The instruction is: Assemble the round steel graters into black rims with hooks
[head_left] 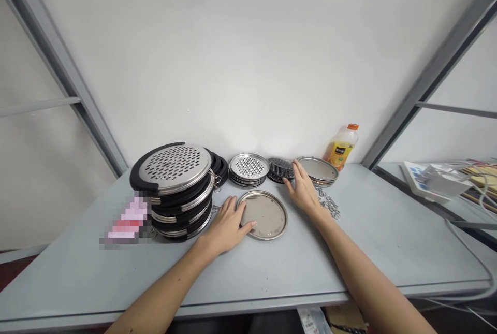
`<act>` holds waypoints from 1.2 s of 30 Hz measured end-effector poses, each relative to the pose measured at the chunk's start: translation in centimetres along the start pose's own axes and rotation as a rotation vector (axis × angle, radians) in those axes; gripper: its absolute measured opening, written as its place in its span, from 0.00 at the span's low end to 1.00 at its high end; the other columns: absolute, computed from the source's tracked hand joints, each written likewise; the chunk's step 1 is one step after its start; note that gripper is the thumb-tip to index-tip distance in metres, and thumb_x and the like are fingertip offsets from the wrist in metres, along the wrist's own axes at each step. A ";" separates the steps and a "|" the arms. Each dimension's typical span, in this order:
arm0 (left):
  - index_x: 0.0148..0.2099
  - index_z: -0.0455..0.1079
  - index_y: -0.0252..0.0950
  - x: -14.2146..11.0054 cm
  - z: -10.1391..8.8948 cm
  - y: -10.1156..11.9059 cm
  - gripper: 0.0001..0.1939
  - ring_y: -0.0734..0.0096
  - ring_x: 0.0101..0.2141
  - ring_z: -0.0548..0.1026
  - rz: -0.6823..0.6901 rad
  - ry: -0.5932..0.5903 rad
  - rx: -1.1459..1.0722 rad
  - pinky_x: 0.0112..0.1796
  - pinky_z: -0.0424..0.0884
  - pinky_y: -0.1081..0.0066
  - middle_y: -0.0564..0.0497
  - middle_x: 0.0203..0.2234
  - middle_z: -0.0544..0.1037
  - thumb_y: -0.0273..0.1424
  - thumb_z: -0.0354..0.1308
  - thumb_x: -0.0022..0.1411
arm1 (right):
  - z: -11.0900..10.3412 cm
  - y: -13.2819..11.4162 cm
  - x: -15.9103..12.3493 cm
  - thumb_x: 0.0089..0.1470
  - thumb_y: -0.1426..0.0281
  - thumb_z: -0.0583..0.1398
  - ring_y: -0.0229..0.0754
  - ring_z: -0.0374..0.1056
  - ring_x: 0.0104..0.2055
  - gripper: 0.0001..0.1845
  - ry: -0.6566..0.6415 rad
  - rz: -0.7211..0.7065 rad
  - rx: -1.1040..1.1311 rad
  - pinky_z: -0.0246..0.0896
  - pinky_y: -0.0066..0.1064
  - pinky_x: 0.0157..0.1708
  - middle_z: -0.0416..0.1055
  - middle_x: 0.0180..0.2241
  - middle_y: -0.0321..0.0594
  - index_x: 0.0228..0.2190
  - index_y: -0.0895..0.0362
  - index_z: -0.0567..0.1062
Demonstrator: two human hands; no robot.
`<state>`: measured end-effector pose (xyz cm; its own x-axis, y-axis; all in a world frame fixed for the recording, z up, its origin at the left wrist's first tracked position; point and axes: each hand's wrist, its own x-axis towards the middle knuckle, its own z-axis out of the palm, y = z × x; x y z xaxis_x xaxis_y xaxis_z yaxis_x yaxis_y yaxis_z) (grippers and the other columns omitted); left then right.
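A shallow round metal plate (266,216) with a raised rim lies flat on the table. My left hand (227,224) rests at its left edge, fingers spread, the thumb over the rim on the plate's face. Farther back, my right hand (303,188) has thumb and fingers at the right side of a black toothed disc (280,169), at the top of a small pile. The disc's upper edge looks blurred. Left of that pile stands a stack of round metal grater plates (249,167). Right of my hand are more shallow metal plates (318,169), stacked.
Several black-rimmed round graters (176,168) form a tall stack at left, with black rings (220,168) behind. Small metal clips (329,203) lie loose near my right wrist. An orange-capped bottle (344,146) stands by the wall. A power strip (423,183) and cables lie at right.
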<state>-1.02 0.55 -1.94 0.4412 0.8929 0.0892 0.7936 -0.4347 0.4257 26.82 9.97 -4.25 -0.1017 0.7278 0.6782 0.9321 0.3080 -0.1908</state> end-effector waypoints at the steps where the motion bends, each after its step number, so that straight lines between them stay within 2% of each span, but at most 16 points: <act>1: 0.63 0.55 0.36 0.0 0.0 0.0 0.31 0.49 0.63 0.49 0.000 0.001 -0.004 0.60 0.50 0.53 0.38 0.61 0.57 0.48 0.48 0.64 | -0.1 -0.1 0.1 0.60 0.64 0.50 0.55 0.49 0.65 0.32 0.007 0.001 -0.008 0.51 0.47 0.61 0.52 0.62 0.61 0.60 0.71 0.54; 6: 0.63 0.56 0.36 0.0 0.2 0.0 0.30 0.49 0.63 0.49 0.000 0.003 0.002 0.60 0.50 0.53 0.38 0.62 0.56 0.47 0.46 0.65 | 0.1 -0.4 0.1 0.61 0.63 0.48 0.56 0.47 0.65 0.32 0.027 0.021 -0.090 0.48 0.46 0.62 0.52 0.62 0.63 0.59 0.75 0.56; 12: 0.64 0.55 0.36 0.0 0.2 0.2 0.30 0.50 0.64 0.48 -0.016 -0.007 0.018 0.60 0.49 0.54 0.38 0.63 0.53 0.47 0.46 0.65 | 0.6 -0.4 -0.3 0.60 0.61 0.50 0.57 0.48 0.65 0.34 -0.092 -0.036 -0.137 0.51 0.48 0.60 0.52 0.63 0.59 0.60 0.71 0.55; 17: 0.64 0.55 0.36 0.0 0.3 0.0 0.30 0.50 0.64 0.47 -0.018 -0.010 0.022 0.61 0.48 0.55 0.38 0.64 0.52 0.47 0.45 0.65 | -0.1 -0.7 -0.1 0.60 0.62 0.50 0.56 0.46 0.66 0.36 -0.059 0.001 -0.141 0.49 0.47 0.61 0.49 0.64 0.60 0.61 0.72 0.51; 23: 0.64 0.55 0.36 -0.1 0.4 -0.1 0.30 0.49 0.64 0.46 -0.017 -0.005 -0.022 0.61 0.48 0.53 0.38 0.65 0.49 0.47 0.46 0.65 | -0.2 -0.6 -0.2 0.61 0.61 0.47 0.55 0.46 0.66 0.34 -0.067 0.000 -0.131 0.46 0.51 0.61 0.49 0.64 0.57 0.62 0.67 0.48; 28: 0.64 0.54 0.37 -0.1 0.3 -0.1 0.30 0.49 0.64 0.46 -0.017 -0.003 -0.026 0.60 0.48 0.52 0.39 0.65 0.49 0.47 0.46 0.65 | -0.4 -0.2 -0.2 0.61 0.60 0.46 0.53 0.46 0.66 0.34 -0.008 -0.011 -0.106 0.40 0.53 0.62 0.49 0.64 0.56 0.63 0.66 0.47; 36: 0.65 0.53 0.34 -0.1 0.0 0.2 0.31 0.48 0.65 0.46 -0.020 -0.029 -0.010 0.60 0.48 0.53 0.35 0.65 0.48 0.46 0.46 0.65 | -0.6 0.3 0.1 0.58 0.54 0.50 0.55 0.45 0.66 0.41 0.004 0.035 -0.071 0.41 0.52 0.63 0.48 0.64 0.60 0.62 0.69 0.47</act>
<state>-0.90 0.34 -1.82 0.4377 0.8975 0.0547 0.7983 -0.4159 0.4357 27.35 9.79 -3.76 -0.0676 0.7347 0.6750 0.9572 0.2386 -0.1638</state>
